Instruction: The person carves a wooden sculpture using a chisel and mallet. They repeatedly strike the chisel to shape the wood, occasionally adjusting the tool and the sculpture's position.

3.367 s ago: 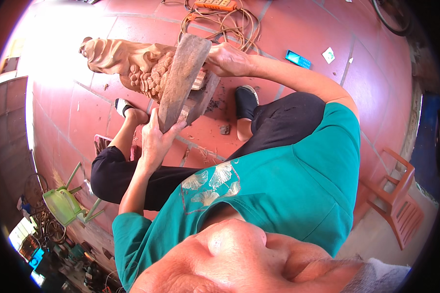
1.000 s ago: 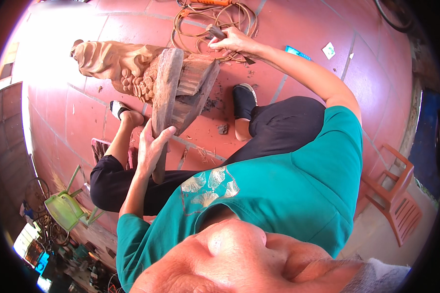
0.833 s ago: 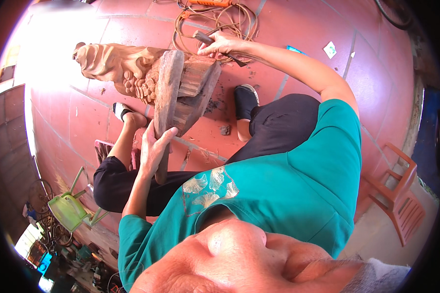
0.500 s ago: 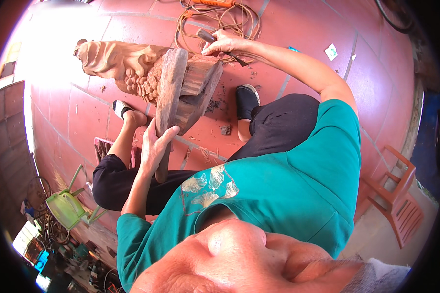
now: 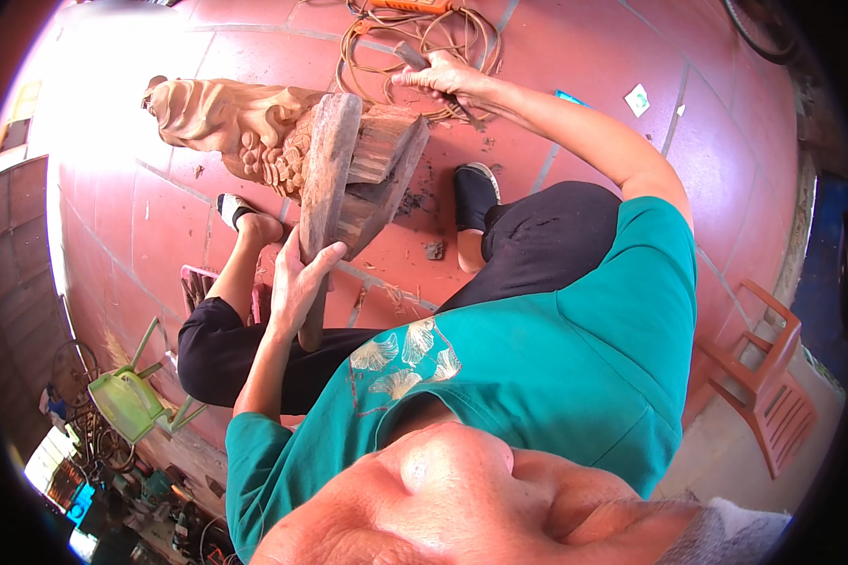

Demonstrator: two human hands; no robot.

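Note:
A carved wooden statue [image 5: 226,132] with flowing folds and a cluster of rounded shapes lies on its side across the floor. Its rough, grooved base [image 5: 382,155] points toward my right side. My left hand [image 5: 300,287] is wrapped around the narrow lower part of a long wooden club [image 5: 327,179], whose broad end overlaps the statue's base in view. Farther off and to the right, my right hand [image 5: 448,77] grips a chisel [image 5: 411,56] by its wooden handle. The blade, blurred, sticks out below the hand, apart from the wood.
A coiled brown cord [image 5: 353,61] with an orange power strip [image 5: 413,6] lies beyond my right hand. Wood chips and a dark chunk [image 5: 434,250] are on the red tiles. A green chair [image 5: 127,405] stands left, an orange-brown one [image 5: 763,377] right.
My right hand has lifted a little up and to the right with the chisel, away from the statue's base. The left hand and club have stayed almost still.

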